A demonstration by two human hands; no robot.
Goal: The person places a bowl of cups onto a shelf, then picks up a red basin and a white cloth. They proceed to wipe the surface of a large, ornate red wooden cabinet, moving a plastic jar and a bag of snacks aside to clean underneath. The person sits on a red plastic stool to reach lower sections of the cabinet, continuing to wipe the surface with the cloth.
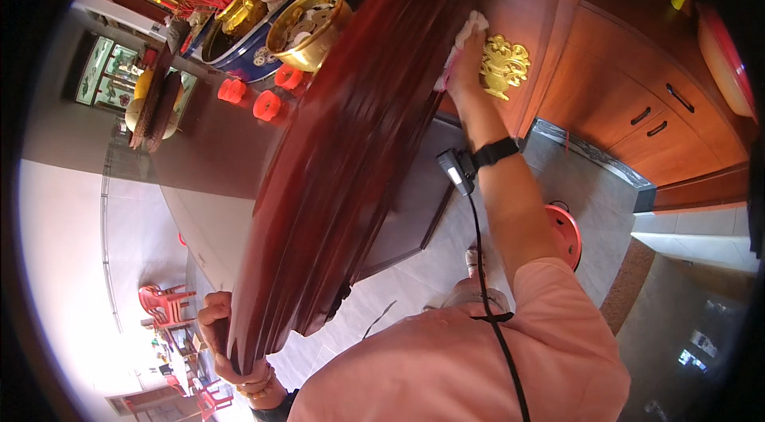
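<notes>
A long, dark red polished wooden altar table (334, 165) with a moulded edge crosses the view diagonally. My left hand (222, 332) grips its near end at the lower left, fingers around the edge. At the upper right, my right hand (469, 66) holds a white cloth (469, 30) against the table's side at its far end. A gold vase-shaped ornament (505, 66) on an orange-brown wooden panel is beside that hand. On the tabletop stand a gold bowl (311, 57) of coins, red candles (267, 105) and a blue basin (239, 51) with a gold pot and red incense sticks.
Wooden cabinets (633, 111) with black handles stand at the right, a pink-rimmed basin (726, 63) above. A red round object (563, 237) lies on the tiled floor behind my right arm. A black cable (478, 231) hangs from my wrist device. Red plastic chairs (164, 305) stand far left.
</notes>
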